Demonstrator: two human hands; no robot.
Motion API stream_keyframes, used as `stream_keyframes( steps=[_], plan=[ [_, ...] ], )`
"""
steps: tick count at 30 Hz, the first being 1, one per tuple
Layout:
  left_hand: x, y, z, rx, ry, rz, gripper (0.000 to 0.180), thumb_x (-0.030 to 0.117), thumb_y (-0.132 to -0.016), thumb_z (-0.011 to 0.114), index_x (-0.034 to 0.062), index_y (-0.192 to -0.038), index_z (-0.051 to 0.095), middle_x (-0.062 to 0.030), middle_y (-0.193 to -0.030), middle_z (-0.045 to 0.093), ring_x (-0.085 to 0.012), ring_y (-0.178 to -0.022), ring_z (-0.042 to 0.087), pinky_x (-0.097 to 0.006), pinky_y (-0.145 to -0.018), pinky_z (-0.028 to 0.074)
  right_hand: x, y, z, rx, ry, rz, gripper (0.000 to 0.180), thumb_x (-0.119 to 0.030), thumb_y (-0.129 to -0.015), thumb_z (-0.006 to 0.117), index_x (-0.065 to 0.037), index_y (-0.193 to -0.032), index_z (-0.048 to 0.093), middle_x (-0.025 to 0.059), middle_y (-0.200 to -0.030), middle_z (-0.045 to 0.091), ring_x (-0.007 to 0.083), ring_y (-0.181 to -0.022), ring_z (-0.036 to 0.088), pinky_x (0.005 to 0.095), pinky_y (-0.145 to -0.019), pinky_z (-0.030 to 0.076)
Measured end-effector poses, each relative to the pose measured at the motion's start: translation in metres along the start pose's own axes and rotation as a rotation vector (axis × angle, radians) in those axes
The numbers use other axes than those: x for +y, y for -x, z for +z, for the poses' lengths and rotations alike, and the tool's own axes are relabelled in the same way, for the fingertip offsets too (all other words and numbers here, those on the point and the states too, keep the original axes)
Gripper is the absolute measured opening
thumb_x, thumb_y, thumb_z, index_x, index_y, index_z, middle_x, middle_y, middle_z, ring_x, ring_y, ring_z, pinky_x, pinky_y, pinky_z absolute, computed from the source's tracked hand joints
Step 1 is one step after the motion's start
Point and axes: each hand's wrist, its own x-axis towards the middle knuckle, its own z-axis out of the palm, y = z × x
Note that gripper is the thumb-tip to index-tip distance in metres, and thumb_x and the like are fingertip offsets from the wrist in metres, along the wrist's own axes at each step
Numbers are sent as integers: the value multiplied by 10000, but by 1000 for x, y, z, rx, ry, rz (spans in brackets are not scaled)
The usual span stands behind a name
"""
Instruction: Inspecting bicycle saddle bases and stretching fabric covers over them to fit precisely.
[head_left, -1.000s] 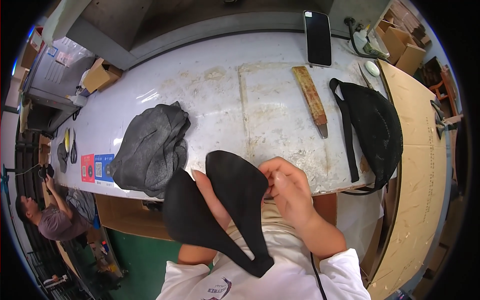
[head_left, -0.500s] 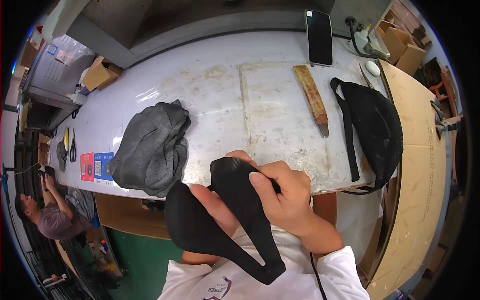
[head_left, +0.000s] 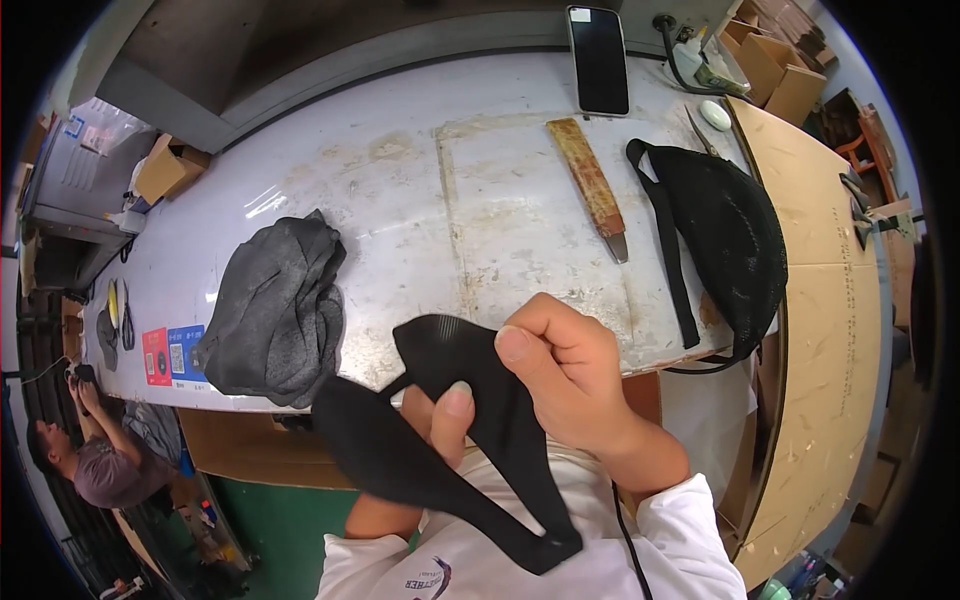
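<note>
A black bra with smooth cups hangs in front of my shirt, its narrow joined end low at the right. My left hand reaches behind the fabric and holds it, its thumb pressed on the front; the other fingers are mostly hidden. At the upper right edge of the bra, my right hand is closed, thumb against bent fingers, pinching the fabric edge. Left of my hands, a crumpled dark grey cloth lies on the white table.
A rusty-handled blade lies beyond my hands, below a phone. To the right are a black mesh garment with straps, scissors and a cardboard sheet. Another person sits at far left.
My left thumb has come onto the front of the bra, and its left cup has swung down and left. My right hand stays at the fabric's edge. The whole view has shifted slightly.
</note>
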Motion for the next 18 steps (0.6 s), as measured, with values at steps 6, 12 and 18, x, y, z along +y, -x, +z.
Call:
stream_keyframes(
  steps=[6,12,18],
  plan=[
    [2,4,4,16,13,51,491,397,-930,516,-35,-1161,555,-87,-1040,603,-193,-961,588,-303,-860,457,-1,-1,-3,38,371,-140,167,-133,-948,637,-10,-837,627,59,-587,567,104,-483,515,251,-462,391],
    [7,6,14,21,35,105,471,389,-941,510,-33,-1140,571,-75,-982,617,-186,-909,599,-299,-822,470,1,3,-1,-82,177,-69,177,-148,-957,630,-10,-845,641,59,-609,589,120,-490,539,250,-469,400],
    [17,7,24,26,69,162,453,382,-953,504,-31,-1119,587,-63,-924,630,-179,-857,610,-295,-784,482,6,6,-1,-76,-194,173,267,-264,-1009,568,-23,-903,612,-2,-680,577,71,-575,541,203,-549,407]
  ],
)
